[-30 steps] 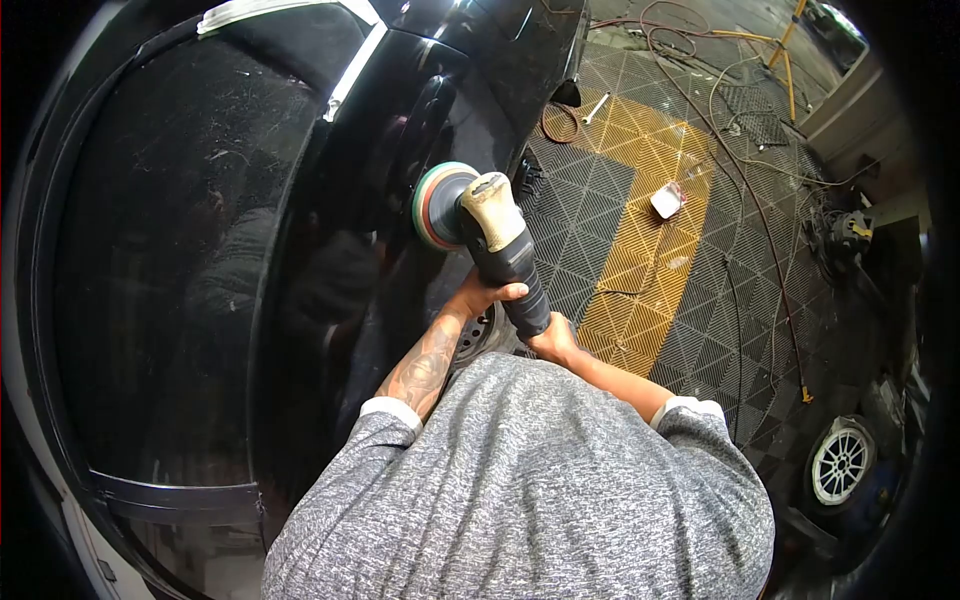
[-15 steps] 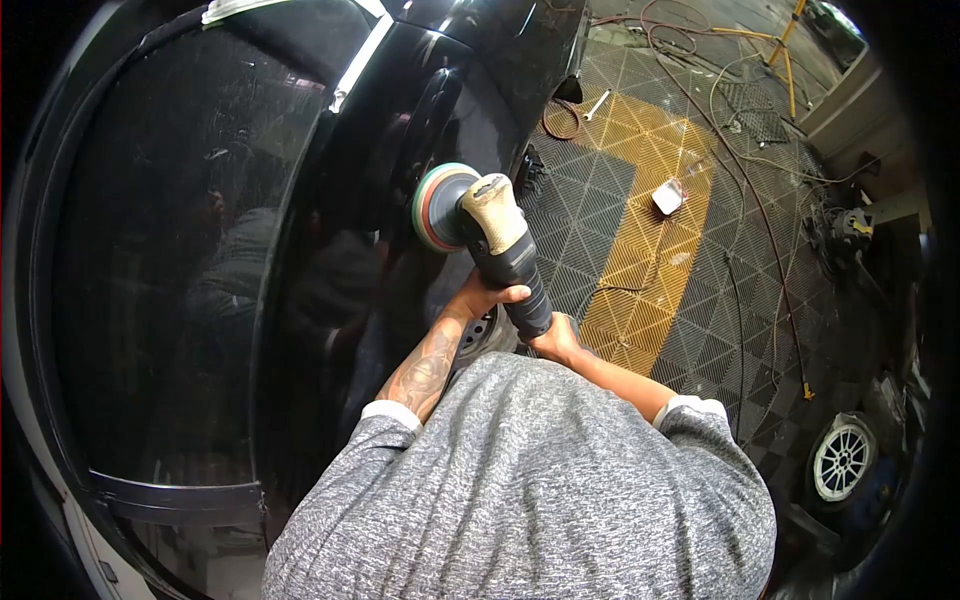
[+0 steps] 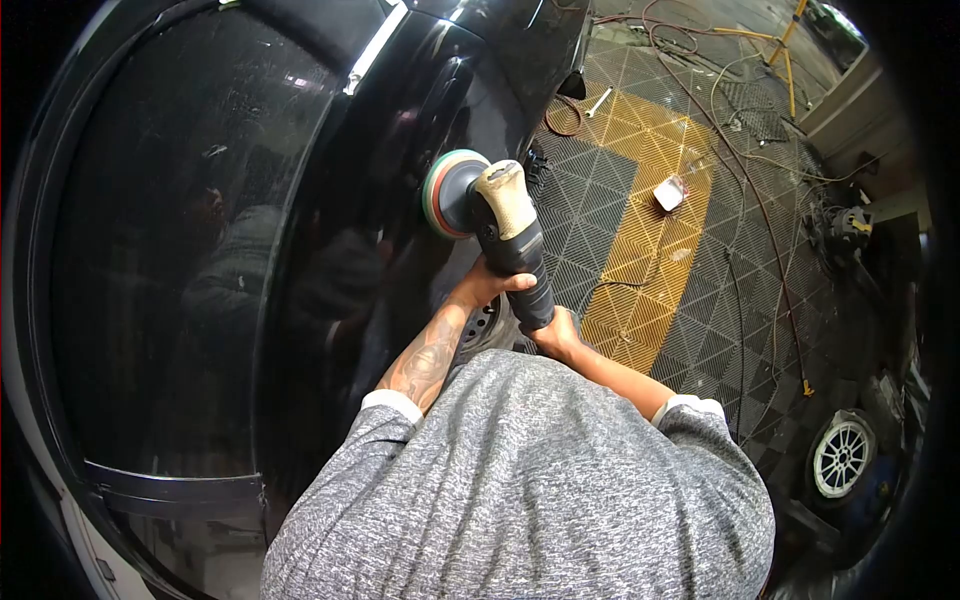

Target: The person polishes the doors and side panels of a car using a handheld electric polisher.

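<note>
A polisher with a dark body, a worn tan head cover and a round pad is in both my hands. Its pad, edged in green and red, rests against the glossy black side panel of a car. My left hand wraps the middle of the body, thumb across the top. Around the rear end of the handle my right hand is closed, its fingers partly hidden under the tool. The car's dark window lies to the left.
Grey and yellow floor tiles stretch to the right, with a wrench, a small white container and a long hose on them. A white wheel stands at lower right; a yellow stand is at upper right.
The polisher and both my hands have shifted slightly; the pad now sits a little higher and further right in view. The car appears shifted slightly upward at the top.
</note>
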### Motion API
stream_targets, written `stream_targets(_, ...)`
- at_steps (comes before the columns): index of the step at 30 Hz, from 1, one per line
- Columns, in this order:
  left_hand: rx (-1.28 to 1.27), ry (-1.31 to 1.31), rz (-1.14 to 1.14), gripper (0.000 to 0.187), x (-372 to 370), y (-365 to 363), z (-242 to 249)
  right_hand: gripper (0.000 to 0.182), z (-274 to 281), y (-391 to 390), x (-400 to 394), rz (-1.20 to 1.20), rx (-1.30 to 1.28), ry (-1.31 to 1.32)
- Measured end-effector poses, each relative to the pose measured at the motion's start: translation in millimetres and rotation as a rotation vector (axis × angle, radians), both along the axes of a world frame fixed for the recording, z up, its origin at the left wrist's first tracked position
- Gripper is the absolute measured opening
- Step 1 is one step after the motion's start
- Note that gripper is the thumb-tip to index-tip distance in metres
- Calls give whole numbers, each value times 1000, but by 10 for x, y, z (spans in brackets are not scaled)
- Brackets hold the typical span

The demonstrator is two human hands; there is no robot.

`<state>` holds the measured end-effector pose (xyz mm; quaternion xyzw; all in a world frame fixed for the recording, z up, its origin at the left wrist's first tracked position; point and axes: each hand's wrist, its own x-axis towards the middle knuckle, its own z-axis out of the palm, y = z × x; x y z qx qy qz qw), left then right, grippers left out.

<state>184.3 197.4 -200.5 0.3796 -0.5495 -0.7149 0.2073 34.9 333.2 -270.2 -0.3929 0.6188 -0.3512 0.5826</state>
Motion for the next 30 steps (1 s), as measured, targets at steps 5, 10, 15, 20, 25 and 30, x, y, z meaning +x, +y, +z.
stream_targets(5, 12, 12, 4, 76, 6, 25, 23, 26, 81, 14, 13, -25, -25, -6)
stream_targets(10, 19, -9, 1, 76, 23, 32, 9, 26, -30, 40, 33, -34, -54, -14)
stream_targets(15, 18, 6, 12, 77, 5, 34, 8, 25, 211, 43, 21, -36, -25, 32)
stream_targets(20, -3, -17, -22, 73, 42, 4, -8, 28, -70, 76, 100, -35, -3, -31)
stream_targets(25, -34, -30, 1, 71, 11, 89, 79, 31, 37, 67, -8, 12, -9, -33)
stream_targets(30, -37, -56, 48, 71, 7, 187, 160, 33, 48, 85, -45, 67, -7, -61)
